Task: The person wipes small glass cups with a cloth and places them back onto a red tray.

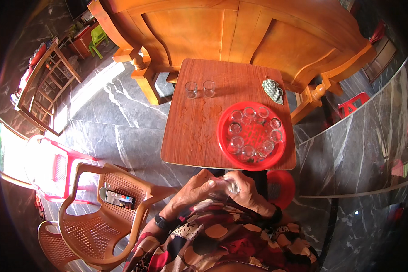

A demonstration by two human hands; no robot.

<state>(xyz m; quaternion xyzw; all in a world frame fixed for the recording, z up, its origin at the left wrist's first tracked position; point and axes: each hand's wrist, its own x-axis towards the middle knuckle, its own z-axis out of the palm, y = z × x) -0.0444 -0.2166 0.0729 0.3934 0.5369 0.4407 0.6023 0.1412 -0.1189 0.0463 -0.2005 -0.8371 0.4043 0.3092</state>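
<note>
Close to my body, just before the table's near edge, my left hand (pixel 199 188) and my right hand (pixel 245 191) meet around what looks like a clear glass (pixel 220 184). Fingers hide most of it. A pale, crumpled piece of cloth (pixel 233 186) shows at my right fingers. Beyond them, on the wooden table (pixel 193 136), a round red plastic tray (pixel 223 149) overhangs the near edge slightly. Several small clear glasses (pixel 237 142) stand in a ring inside it. Two more clear glasses, a left one (pixel 191 90) and a right one (pixel 209 89), stand at the table's far left.
A green-and-white cloth (pixel 273 91) lies crumpled at the far right corner. Wet patches (pixel 199 144) mark the tabletop. Behind stands a wooden bench (pixel 197 34). A brown plastic armchair (pixel 88 234) holding a phone (pixel 120 199) is at left; a red stool (pixel 285 190) sits under the right side.
</note>
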